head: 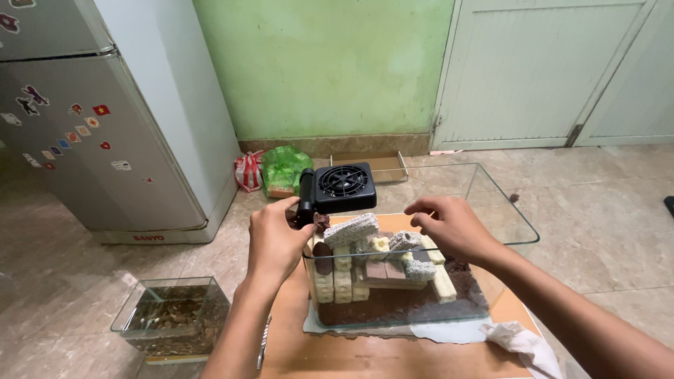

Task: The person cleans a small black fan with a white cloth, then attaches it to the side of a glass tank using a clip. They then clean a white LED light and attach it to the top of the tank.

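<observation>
A clear glass tank (523,235) stands on an orange board (351,354). Inside lie stacked porous blocks (379,263), cream, grey and brown, on dark gravel. A black clip-on fan (340,188) sits at the tank's back left rim. My left hand (274,242) grips the fan's black clamp at that rim. My right hand (453,224) hovers over the blocks with its fingers curled near a grey piece; nothing is visibly held in it.
A smaller glass tank (172,319) with brown debris stands on the tiled floor at the left. A grey fridge (91,119) is behind it. Red and green bags (277,168) and a cardboard tray (382,165) lie by the green wall. A white cloth (523,344) rests on the board.
</observation>
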